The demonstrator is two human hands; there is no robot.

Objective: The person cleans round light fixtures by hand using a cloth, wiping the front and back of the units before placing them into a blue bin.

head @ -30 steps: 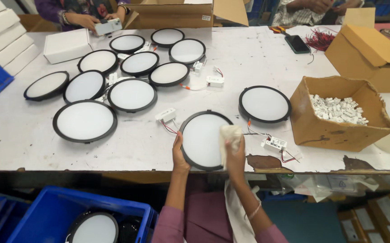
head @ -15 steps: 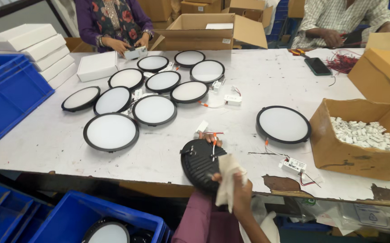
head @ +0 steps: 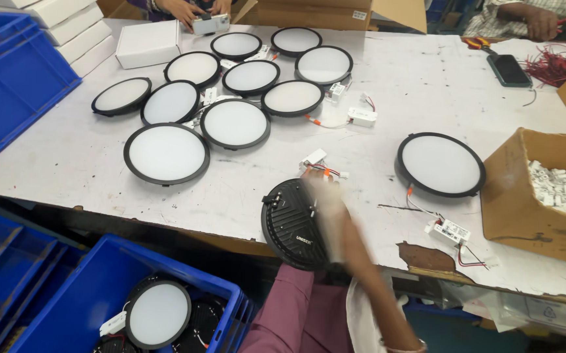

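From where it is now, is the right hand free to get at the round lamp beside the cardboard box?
Probably yes: the right hand is at the black lamp back, and bare table separates it from the round lamp.

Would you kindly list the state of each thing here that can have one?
Round lamp in hand: tilted on edge, black back showing.
Right hand: blurred, against the lamp.
Left hand: hidden.
Lamps on table: flat, white face up, unlit.
Cardboard box: open, holds white parts.
Phone: screen dark.

Cardboard box [head: 525,196] of white parts; blue crate [head: 8,85]; phone [head: 508,69].
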